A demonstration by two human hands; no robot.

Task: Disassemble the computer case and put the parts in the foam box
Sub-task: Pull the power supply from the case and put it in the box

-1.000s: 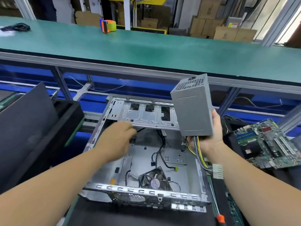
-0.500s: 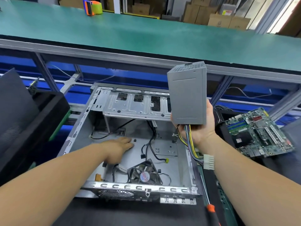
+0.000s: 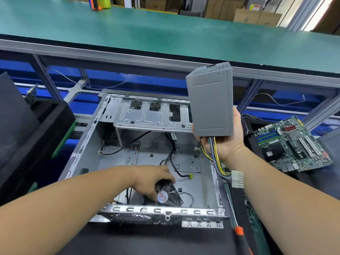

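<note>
Your right hand (image 3: 223, 142) grips the power supply (image 3: 209, 102) upright at centre right, above the computer case (image 3: 79, 150). Your left hand (image 3: 152, 179) grips the fan (image 3: 170, 196) at lower centre. The dangling cables (image 3: 217, 162) could snag the case rim if you swing away.

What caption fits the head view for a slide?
Right hand holds power supply above open computer case; left hand grips case fan.

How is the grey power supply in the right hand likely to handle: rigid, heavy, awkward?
The power supply looks like a rigid sheet-metal box, so it probably won't flex. The right hand grips only its lower end, so it may feel top-heavy. Its wire bundle hangs limp with a white connector, apt to swing or snag.
</note>
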